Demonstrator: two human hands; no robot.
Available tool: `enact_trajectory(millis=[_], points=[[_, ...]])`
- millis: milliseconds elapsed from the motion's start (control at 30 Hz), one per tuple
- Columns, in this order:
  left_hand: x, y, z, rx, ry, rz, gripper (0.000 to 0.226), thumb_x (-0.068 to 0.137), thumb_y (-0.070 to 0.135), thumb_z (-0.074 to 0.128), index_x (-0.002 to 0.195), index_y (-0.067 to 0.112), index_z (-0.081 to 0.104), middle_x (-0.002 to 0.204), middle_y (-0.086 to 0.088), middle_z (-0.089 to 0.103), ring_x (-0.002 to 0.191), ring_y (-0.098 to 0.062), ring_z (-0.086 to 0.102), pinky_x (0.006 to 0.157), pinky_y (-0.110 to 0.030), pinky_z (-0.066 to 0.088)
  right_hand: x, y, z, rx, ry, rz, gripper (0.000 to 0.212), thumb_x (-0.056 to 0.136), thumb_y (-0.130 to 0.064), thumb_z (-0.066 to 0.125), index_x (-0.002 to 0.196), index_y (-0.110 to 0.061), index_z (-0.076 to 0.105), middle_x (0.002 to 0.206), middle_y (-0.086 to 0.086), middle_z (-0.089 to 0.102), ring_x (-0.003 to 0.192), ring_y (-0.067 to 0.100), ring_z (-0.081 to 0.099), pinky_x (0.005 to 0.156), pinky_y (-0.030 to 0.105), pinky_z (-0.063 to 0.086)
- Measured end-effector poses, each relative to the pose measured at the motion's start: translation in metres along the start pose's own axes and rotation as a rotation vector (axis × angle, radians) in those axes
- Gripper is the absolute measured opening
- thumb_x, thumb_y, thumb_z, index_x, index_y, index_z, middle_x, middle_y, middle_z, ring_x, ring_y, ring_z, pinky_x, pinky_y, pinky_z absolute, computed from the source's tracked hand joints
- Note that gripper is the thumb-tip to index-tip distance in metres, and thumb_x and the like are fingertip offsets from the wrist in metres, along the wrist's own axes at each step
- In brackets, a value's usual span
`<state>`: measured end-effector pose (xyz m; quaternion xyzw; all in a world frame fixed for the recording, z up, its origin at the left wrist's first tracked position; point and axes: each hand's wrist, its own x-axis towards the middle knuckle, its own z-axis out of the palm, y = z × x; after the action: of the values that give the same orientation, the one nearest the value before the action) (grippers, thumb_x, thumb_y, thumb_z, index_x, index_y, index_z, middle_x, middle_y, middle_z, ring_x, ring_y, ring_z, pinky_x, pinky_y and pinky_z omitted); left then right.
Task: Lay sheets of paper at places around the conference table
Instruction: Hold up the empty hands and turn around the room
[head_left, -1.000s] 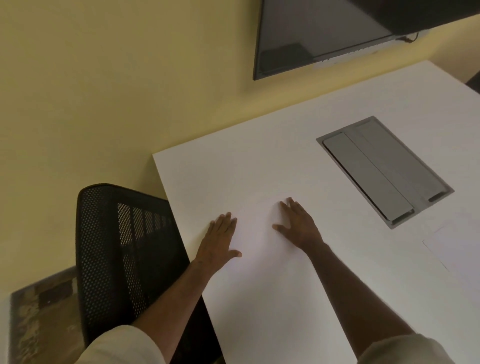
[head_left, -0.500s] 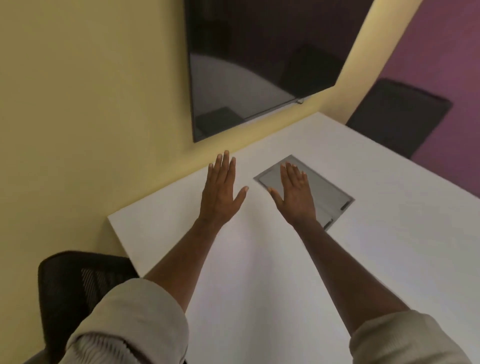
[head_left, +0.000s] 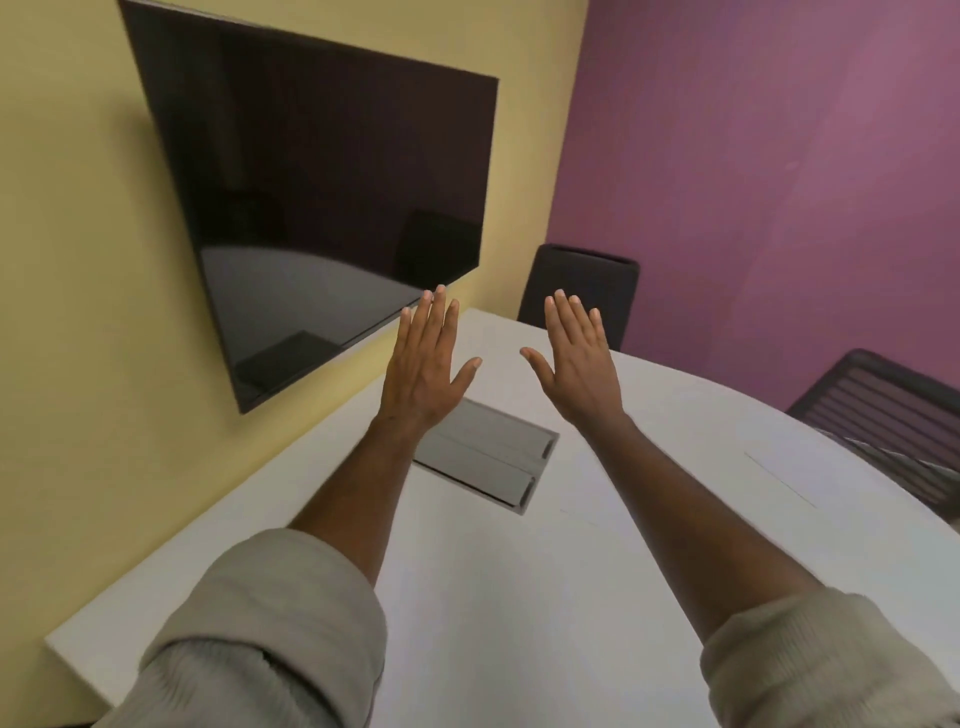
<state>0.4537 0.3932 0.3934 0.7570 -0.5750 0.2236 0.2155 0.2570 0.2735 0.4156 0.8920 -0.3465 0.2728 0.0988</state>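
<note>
Both hands, left hand (head_left: 423, 371) and right hand (head_left: 579, 364), had lifted off the sheet, fingers spread and empty above the conference table (head_left: 519, 597); that place looked finished.

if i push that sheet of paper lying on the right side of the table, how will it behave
The sheet of paper shows only as a faint outline flush on the white table, so it is probably thin, light and floppy. The tabletop looks smooth, so a flat push likely slides it easily. Pushed at one edge, it may buckle rather than move whole.
</note>
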Motion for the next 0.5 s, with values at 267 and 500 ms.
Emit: enact_trajectory(millis=[267, 500], points=[[0.026, 0.114, -0.02, -0.08, 0.047, 0.153, 0.081, 0.099, 0.06, 0.017, 0.161, 0.009, 0.013, 0.17, -0.014, 0.007, 0.157, -0.031, 0.003, 0.128, -0.051, 0.008, -0.067, 0.091, -0.082, -0.17, 0.076, 0.142, 0.075, 0.104, -0.061, 0.022, 0.16, -0.012, 0.012, 0.168, 0.008, 0.01, 0.156, 0.023, 0.003, 0.127, 0.042, 0.001], [0.009, 0.241, -0.048, -0.184, 0.078, 0.335, 0.076, 0.103, 0.053, 0.023, 0.161, 0.006, 0.009, 0.17, -0.014, 0.004, 0.158, -0.029, 0.0, 0.128, -0.049, 0.008, -0.177, 0.149, -0.174, -0.275, 0.114, 0.278, 0.077, 0.103, -0.061, 0.021, 0.159, -0.009, 0.015, 0.167, 0.01, 0.014, 0.155, 0.025, 0.008, 0.127, 0.045, 0.008]])
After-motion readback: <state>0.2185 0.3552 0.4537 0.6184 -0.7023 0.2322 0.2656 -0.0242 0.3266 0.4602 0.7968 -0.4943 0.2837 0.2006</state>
